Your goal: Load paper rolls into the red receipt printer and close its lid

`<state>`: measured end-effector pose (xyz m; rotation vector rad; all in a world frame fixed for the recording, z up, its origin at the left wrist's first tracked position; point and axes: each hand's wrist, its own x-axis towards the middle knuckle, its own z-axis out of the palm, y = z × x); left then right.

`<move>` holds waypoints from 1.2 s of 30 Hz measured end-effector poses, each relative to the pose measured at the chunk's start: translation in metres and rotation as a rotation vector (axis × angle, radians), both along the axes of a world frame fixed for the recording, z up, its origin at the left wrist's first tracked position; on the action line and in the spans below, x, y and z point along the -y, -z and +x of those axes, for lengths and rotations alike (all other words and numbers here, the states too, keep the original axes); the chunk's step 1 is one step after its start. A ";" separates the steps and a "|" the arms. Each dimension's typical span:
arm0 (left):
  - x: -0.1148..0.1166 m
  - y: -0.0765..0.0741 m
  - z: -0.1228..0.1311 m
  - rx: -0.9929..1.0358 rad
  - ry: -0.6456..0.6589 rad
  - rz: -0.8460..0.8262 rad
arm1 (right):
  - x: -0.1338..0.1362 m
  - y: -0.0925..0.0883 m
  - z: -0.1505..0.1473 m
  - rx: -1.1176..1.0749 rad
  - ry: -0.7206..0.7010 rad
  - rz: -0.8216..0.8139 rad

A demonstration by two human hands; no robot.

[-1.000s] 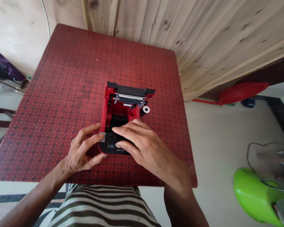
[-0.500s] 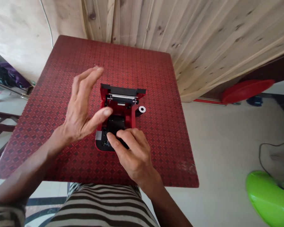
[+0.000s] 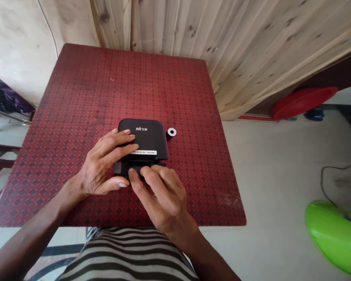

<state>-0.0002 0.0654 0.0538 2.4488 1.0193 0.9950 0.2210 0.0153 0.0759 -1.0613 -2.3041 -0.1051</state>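
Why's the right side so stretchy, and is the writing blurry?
In the head view, a wide lens probably stretches the red oval thing and green plastic thing; in that same head view, the white letters on the black lid look fairly clear, but the print on the white label is too tiny to read.

Under the fingers of the left hand (image 3: 101, 164), smooth matt black plastic is seen on the lid (image 3: 152, 137), and a paper-like white label (image 3: 148, 152) is set just beside the fingertips. Around the fingers, a soft sheen is shown by the patterned red tabletop (image 3: 190, 93). Beyond them, knotted wood is seen in the wall boards (image 3: 163, 27), and well to their right, glossy green plastic is shown by a rounded object (image 3: 336, 238).
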 end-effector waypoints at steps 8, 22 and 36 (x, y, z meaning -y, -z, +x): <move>0.000 0.018 -0.007 -0.068 0.036 0.155 | -0.003 0.006 0.001 -0.065 -0.003 -0.006; -0.003 0.022 -0.015 -0.135 0.085 0.201 | 0.001 0.007 0.002 -0.084 0.032 -0.015; 0.055 0.036 -0.007 -0.004 -0.285 0.248 | 0.038 0.081 0.033 -0.401 0.279 -0.226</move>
